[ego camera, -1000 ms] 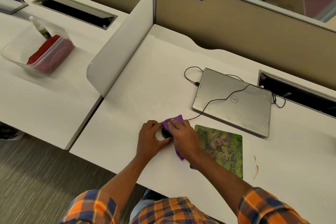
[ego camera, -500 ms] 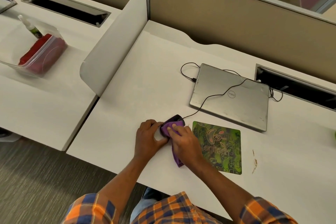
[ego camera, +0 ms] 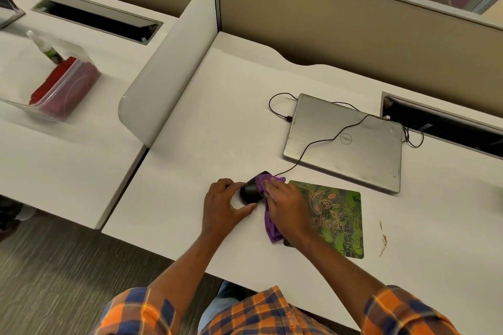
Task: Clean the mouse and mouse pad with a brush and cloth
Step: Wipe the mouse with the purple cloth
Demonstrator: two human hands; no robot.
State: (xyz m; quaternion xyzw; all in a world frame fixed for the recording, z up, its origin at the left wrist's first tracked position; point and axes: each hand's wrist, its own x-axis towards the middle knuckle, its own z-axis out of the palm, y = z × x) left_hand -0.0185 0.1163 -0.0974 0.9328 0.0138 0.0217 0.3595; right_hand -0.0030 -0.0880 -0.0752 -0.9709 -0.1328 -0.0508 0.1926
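Mouse [ego camera: 249, 191]: on desk [ego camera: 217, 122], just left of mouse pad [ego camera: 334, 215] | left hand [ego camera: 223, 205]: fingers curled around mouse, steadying | right hand [ego camera: 285, 205]: fingers pressing purple cloth [ego camera: 268, 221] onto mouse | risk: hard wiping may tug cable [ego camera: 321, 141], shifting laptop [ego camera: 345, 141].

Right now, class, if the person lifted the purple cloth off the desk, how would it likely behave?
The cloth would probably hang limp: it already bunches and drapes under the right hand and over the mouse. It looks thin, so likely light. Being soft, it should not roll or break.
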